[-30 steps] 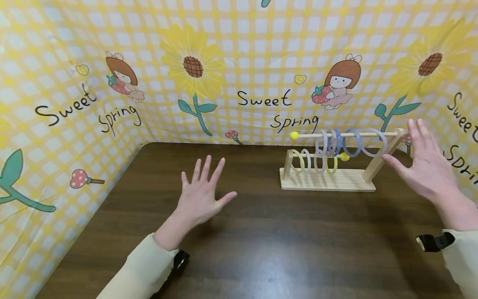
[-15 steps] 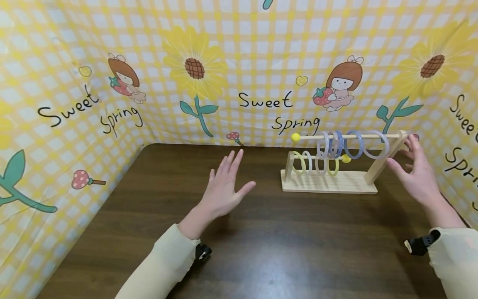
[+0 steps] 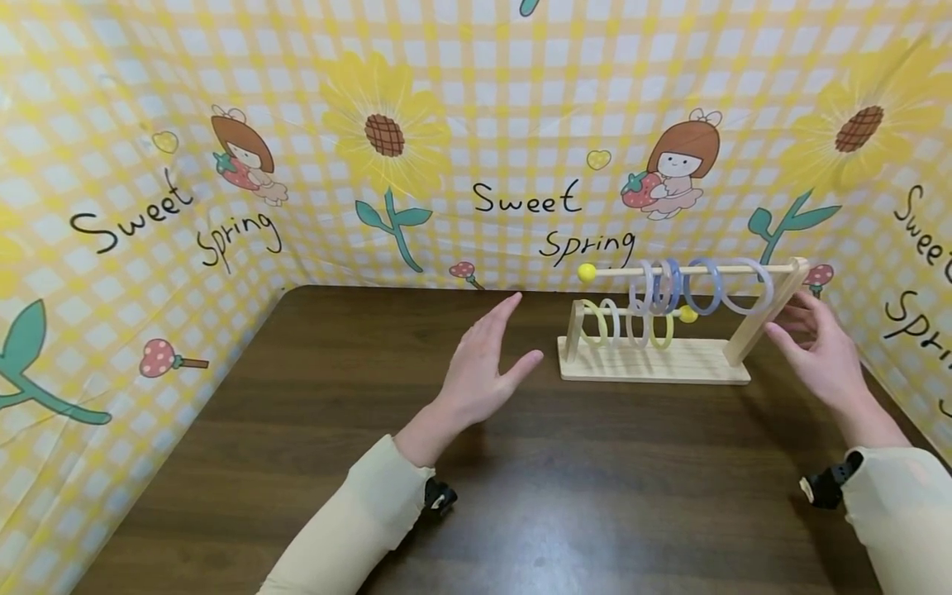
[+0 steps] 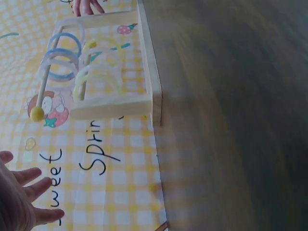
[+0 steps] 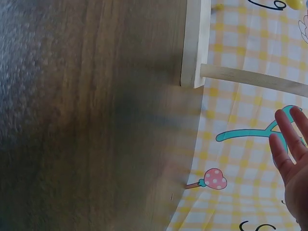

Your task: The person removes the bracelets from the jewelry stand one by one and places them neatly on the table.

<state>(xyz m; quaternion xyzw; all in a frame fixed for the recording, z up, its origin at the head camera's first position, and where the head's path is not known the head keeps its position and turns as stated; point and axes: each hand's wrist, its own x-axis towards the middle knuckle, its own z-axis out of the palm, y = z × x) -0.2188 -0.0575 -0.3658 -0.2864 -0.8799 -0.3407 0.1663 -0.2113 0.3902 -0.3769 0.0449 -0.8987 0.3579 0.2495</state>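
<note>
Rings (image 3: 675, 285) already hang on both rods (image 3: 735, 269); my left hand (image 3: 479, 376) and right hand (image 3: 827, 361) flank the wooden rack (image 3: 699, 364), relaxed, gripping nothing yet.

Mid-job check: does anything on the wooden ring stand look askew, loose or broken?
No, nothing stands out. The wooden ring stand sits upright on the table, its rings hang on the two rods, and no break shows; fine cracks would be too small to tell.
</note>
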